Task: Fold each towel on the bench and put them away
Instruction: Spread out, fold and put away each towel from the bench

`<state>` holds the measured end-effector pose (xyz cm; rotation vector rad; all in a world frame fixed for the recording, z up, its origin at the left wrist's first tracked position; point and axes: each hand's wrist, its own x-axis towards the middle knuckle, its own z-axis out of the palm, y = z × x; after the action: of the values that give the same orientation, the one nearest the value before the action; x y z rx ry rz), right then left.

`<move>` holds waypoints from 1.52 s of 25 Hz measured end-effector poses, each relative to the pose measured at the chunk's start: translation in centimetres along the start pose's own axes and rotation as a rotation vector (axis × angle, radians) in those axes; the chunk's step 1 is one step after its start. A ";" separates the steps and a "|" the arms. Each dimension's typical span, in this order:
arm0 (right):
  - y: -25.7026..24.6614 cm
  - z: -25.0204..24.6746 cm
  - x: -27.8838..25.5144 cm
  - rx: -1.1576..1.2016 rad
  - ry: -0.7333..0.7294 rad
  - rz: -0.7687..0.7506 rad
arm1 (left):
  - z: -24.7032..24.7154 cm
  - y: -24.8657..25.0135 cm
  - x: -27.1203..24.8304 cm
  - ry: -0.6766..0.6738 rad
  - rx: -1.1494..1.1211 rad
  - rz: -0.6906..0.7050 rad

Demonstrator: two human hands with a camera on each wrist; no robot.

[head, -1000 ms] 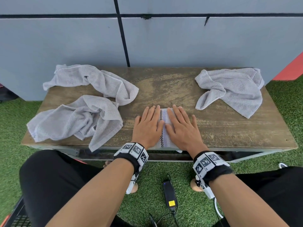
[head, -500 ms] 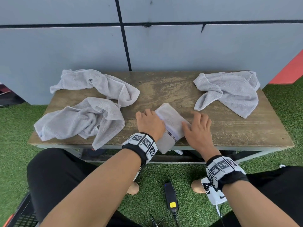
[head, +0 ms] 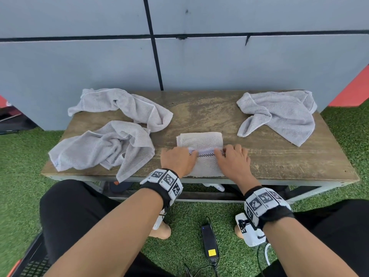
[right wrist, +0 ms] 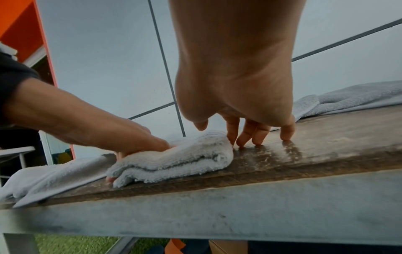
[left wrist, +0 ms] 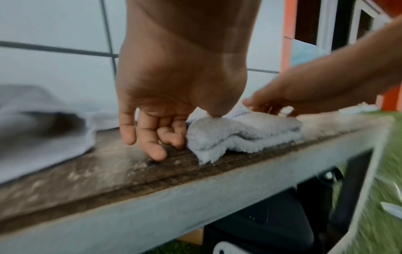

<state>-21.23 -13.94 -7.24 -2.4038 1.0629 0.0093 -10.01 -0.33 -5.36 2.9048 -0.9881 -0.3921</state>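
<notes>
A small folded pale towel with a checked band lies at the front middle of the wooden bench. My left hand grips its left end, thumb on top and fingers curled in at the edge, a fingertip showing underneath in the right wrist view. My right hand stands at the towel's right edge, its straight fingertips on the bench and the thumb just above the towel. Three crumpled grey towels lie loose: back left, front left, back right.
A grey panelled wall stands right behind the bench. The front-left towel hangs over the bench's front edge. On the green turf between my knees lies a black power adapter with its cable. An orange wall is at the far right.
The folded towel has been turned a quarter turn: it lay lengthwise under both flat hands, then diagonal, and now sits square with its band crosswise. Both hands have shifted to its left and right ends.
</notes>
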 end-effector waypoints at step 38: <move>-18.0 -6.2 -6.9 0.821 -0.197 -0.466 | -11.5 -12.5 -10.1 0.501 -1.303 -0.183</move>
<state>-14.68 -1.81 7.57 -1.7781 0.2901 -0.2870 -7.35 15.34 6.42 1.7248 -0.1893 -0.1675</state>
